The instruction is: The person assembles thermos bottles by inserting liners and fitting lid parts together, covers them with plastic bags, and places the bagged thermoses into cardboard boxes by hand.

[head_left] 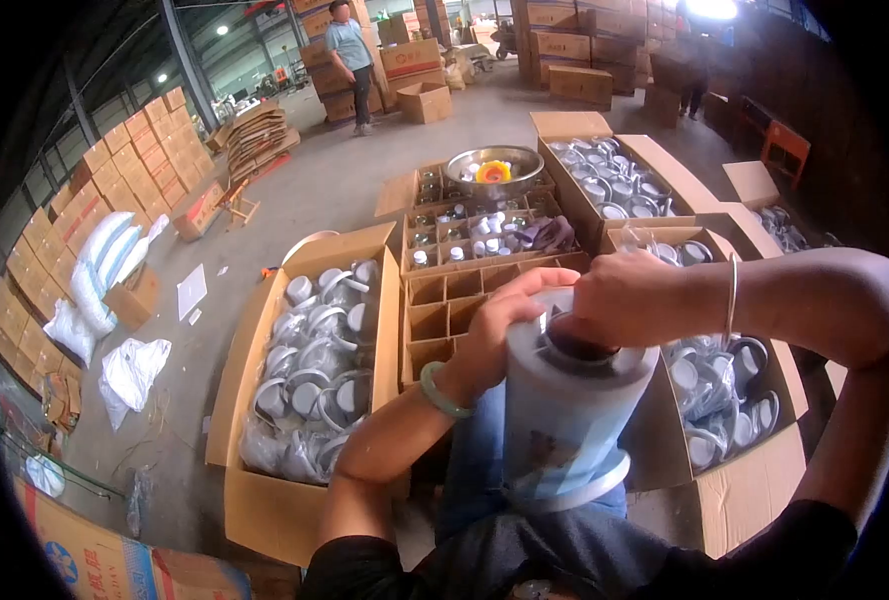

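Note:
A large pale grey thermos flask stands between my legs, tilted a little, with a wide ring at its lower end and a round opening on top. My left hand is wrapped round the upper rim on its left side. Over the opening, my right hand is closed, its fingers reaching down to the dark hole; what they grip there is hidden. Just beyond the flask lies a divided carton with several cardboard compartments.
Open cartons with bagged grey lids and handles stand to the left and right. A metal bowl with a yellow-orange item sits on a divided box of bottles. White sacks lie left. A person stands near stacked boxes.

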A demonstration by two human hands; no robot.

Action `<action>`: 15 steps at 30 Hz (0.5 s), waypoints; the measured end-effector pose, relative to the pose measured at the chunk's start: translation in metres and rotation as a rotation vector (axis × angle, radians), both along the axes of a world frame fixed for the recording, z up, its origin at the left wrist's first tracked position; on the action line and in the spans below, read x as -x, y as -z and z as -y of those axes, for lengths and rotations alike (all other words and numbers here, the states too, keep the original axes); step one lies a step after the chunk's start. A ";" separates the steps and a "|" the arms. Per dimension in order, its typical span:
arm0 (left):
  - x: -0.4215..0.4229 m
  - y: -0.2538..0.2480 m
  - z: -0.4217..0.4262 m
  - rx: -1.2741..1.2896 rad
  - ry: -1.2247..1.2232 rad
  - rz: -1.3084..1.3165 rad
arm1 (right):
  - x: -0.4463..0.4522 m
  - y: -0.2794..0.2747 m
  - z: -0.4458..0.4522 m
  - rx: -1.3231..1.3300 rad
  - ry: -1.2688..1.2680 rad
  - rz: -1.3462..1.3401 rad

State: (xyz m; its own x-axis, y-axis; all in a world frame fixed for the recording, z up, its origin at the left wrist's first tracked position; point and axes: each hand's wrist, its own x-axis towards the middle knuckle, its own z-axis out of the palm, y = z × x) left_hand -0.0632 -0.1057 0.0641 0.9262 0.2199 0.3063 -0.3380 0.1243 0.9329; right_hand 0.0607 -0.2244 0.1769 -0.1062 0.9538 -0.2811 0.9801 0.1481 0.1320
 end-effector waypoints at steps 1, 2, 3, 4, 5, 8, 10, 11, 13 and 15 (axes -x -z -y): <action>-0.003 0.005 0.003 0.039 -0.032 -0.038 | -0.004 -0.001 -0.002 0.063 0.081 -0.040; -0.004 0.007 0.004 0.074 -0.015 -0.027 | -0.008 -0.004 -0.004 0.121 0.159 -0.077; -0.005 0.007 0.003 0.104 0.002 -0.012 | -0.014 -0.008 -0.007 0.173 0.239 -0.110; -0.003 0.004 0.001 0.137 0.032 0.002 | -0.022 -0.013 -0.007 0.140 0.070 -0.105; 0.000 0.001 -0.001 0.173 0.066 0.014 | -0.027 -0.012 -0.005 0.141 0.069 -0.098; 0.004 0.000 -0.006 0.226 0.213 -0.002 | -0.024 -0.014 -0.005 -0.119 -0.561 -0.555; 0.002 -0.001 -0.005 0.202 0.237 -0.040 | -0.023 -0.014 -0.003 -0.062 -0.428 -0.415; 0.000 0.002 -0.007 0.213 0.233 -0.043 | -0.018 -0.015 -0.003 -0.014 -0.296 -0.263; -0.003 0.010 -0.011 0.213 0.198 -0.059 | -0.005 -0.010 -0.003 0.005 -0.243 -0.202; -0.008 0.013 -0.012 0.285 0.157 -0.058 | 0.009 -0.004 0.000 0.098 0.117 0.044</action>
State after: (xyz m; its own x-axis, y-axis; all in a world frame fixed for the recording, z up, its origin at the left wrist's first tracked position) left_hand -0.0549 -0.0936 0.0513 0.9696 0.1421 0.1993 -0.2418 0.4294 0.8702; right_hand 0.0513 -0.2247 0.1808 0.0183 0.9267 -0.3754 0.9850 0.0478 0.1659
